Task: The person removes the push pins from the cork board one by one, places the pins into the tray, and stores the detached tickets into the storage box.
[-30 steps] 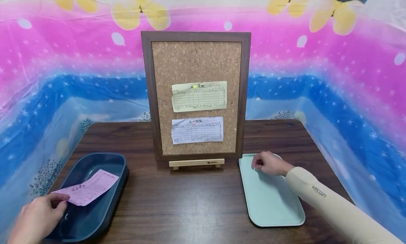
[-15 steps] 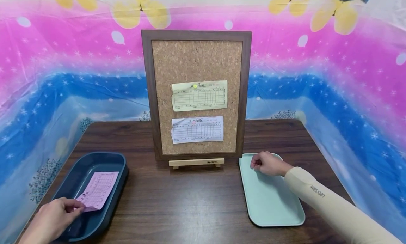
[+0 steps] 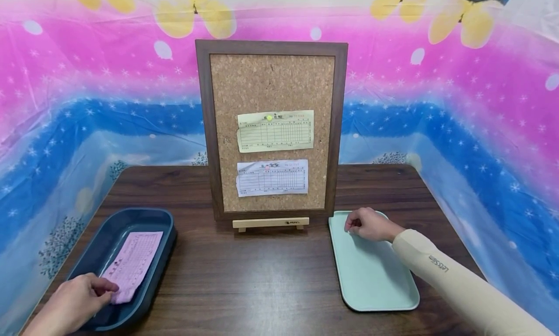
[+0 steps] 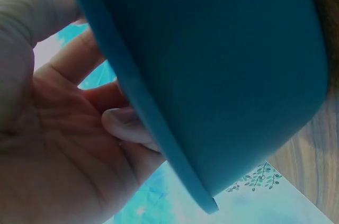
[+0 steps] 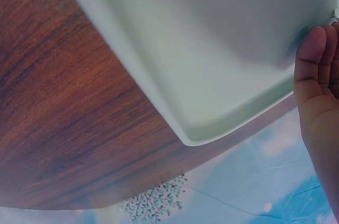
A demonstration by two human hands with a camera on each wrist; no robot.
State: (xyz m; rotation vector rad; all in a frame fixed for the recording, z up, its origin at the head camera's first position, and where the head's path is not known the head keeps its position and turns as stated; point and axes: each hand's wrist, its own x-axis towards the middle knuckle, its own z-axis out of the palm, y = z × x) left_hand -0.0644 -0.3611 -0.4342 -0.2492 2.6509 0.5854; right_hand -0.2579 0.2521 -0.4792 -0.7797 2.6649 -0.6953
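Observation:
Over the dark blue tray (image 3: 163,224) in the head view, my left hand (image 3: 76,299) pinches the near end of a pink receipt slip (image 3: 135,258) between thumb and index finger. The rest of the slip lies inside the tray. In the left wrist view the tray wall (image 4: 222,65) hides my left fingertips (image 4: 127,123) and the slip. My right hand (image 3: 371,225) is at the far end of the pale green tray (image 3: 380,277), fingers curled. At those fingertips the right wrist view shows a small clear object (image 5: 336,13), partly cut off; its kind is unclear.
A framed cork board (image 3: 271,83) stands on a small wooden easel (image 3: 271,224) between the trays. A yellow-green slip (image 3: 275,132) and a white slip (image 3: 272,179) are pinned to it. The wooden table (image 3: 244,277) is backed by a patterned cloth (image 3: 271,15).
My left hand has moved right, then slightly lower with the slip. The slip has turned and come down into the blue tray. My right hand has barely moved.

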